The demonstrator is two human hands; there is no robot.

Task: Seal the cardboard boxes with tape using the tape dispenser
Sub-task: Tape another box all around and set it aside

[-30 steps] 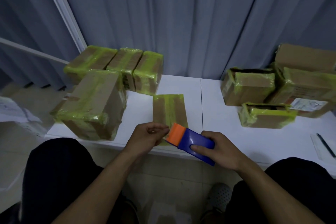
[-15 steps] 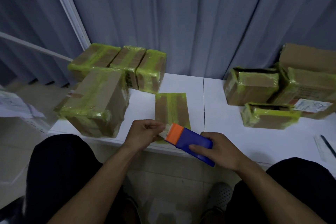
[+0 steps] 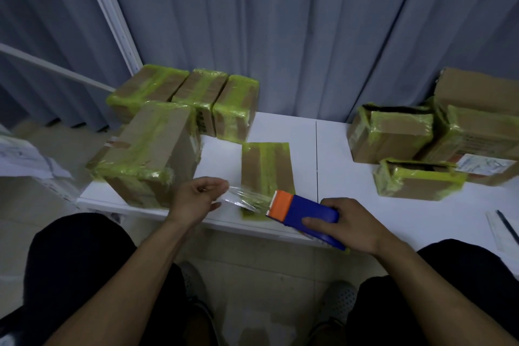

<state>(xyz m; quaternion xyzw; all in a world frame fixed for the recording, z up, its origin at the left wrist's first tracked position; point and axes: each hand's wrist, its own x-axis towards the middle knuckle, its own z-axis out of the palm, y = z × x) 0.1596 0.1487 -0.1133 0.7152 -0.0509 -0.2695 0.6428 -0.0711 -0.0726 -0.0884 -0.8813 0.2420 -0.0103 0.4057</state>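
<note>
The flat cardboard box (image 3: 265,168) lies at the near edge of the bench (image 3: 337,177), between the two hands, its long axis pointing straight away from the person. A clear strip of tape (image 3: 247,198) spans crosswise over its near end, from the tape dispenser (image 3: 306,212), gripped by the right hand (image 3: 354,225), to the left hand (image 3: 196,199), whose fingers (image 3: 216,185) pinch the free end just left of the box. The tape likely needs turning to run along the box.

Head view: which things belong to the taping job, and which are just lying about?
In the job: blue plastic tape dispenser with orange head, clear tape strip, flat brown cardboard box striped with yellow-green tape.
Lying about: black pen, white paper sheets at left.
</note>
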